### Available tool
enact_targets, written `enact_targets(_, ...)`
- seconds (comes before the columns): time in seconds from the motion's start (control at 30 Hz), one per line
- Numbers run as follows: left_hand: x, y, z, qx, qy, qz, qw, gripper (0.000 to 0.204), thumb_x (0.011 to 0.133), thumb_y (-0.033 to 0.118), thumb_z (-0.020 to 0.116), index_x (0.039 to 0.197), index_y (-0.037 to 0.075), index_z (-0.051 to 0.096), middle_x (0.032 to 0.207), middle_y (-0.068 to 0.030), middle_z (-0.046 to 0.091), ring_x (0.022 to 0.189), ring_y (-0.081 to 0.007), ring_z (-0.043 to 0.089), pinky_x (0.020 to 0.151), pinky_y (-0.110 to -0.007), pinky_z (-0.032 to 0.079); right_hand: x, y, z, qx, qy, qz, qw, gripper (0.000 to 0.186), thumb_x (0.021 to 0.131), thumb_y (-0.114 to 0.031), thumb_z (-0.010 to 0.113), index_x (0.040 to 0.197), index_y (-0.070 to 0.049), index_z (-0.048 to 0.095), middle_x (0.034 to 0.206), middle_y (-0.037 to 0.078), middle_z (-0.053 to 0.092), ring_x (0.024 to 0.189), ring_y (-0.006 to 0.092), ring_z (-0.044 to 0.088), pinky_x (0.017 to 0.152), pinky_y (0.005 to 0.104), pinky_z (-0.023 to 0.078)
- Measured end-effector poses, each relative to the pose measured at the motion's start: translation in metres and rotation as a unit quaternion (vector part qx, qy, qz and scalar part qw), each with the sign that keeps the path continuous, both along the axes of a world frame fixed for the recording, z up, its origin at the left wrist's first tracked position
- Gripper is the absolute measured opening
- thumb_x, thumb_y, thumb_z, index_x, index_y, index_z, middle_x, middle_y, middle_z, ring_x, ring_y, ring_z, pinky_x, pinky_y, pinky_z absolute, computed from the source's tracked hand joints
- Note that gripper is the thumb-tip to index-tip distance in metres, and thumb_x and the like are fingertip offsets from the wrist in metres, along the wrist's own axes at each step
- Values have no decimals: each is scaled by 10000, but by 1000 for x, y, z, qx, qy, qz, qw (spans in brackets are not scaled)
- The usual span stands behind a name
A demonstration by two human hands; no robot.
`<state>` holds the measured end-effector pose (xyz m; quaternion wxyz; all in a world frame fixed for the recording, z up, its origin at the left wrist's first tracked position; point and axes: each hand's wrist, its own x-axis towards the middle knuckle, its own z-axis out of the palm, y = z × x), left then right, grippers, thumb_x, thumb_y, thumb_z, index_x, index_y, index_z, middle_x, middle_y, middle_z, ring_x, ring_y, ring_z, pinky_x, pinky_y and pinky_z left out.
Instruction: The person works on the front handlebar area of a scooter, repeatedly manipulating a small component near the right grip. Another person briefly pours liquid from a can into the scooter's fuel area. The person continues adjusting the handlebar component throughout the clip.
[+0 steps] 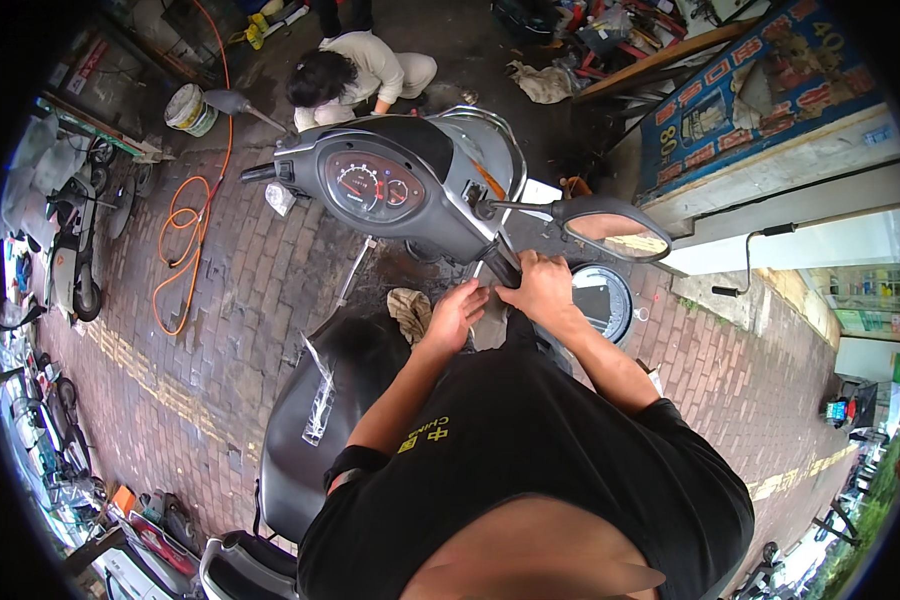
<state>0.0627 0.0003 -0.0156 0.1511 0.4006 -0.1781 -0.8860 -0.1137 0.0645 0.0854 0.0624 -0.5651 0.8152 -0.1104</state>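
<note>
Both hands, left point(457, 312) and right point(538, 285), close together, grasp the scooter's right handlebar grip point(501, 264)

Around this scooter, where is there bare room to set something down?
Bare brick paving lies between the orange hose and the scooter, and more right of the round panel. The seat is partly free. It is crowded at the right handlebar, where both hands work.

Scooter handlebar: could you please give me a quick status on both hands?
Right hand closed over the right grip. Left hand just below it, fingers on the grey panel. Mirror right beside; nothing blocking.
</note>
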Motion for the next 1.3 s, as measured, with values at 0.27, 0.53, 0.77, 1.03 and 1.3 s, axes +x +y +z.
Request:
enact_targets(0.27,-9,7,-3,10,4,10,1000,292,927,374,684,1105,145,656,1105,-19,695,1099,-193,609,982,-379,408,4,5,6,-101,70,-13,992,851,601,-483,871,1194,50,573,1003,192,684,992,357,663,1008,477,438)
enact_targets(0.53,-20,14,20,-21,45,10,999,276,944,390,673,1088,155,662,1049,8,684,1061,-177,606,988,-383,406,-3,2,5,19,-45,-15,999,1021,607,-471,876,1356,77,451,1146,230,641,1134,364,604,1131,565,318)
enact_targets(0.77,-16,17,22,-43,40,15,998,288,949,395,666,1089,143,666,1093,-8,694,1077,-180,613,987,-382,409,-1,0,16,-19,-20,-2,1000,1006,608,-427,880,1357,65,423,1111,267,651,1097,407,623,1129,535,330)
enact_targets(1.03,-9,19,7,-35,38,11,999,313,948,398,660,1120,137,651,1131,-31,695,1116,-204,607,991,-389,402,-2,0,4,-19,-27,2,999,1034,617,-446,880,1379,61,399,1136,234,649,1139,389,611,1137,617,280)
enact_targets(1.3,-19,19,28,-52,48,15,997,305,936,403,683,1092,141,669,1053,-8,695,1081,-181,605,975,-372,408,-5,2,0,-41,-58,5,997,1011,617,-452,877,1354,63,416,1095,225,662,1112,385,627,1137,598,288)
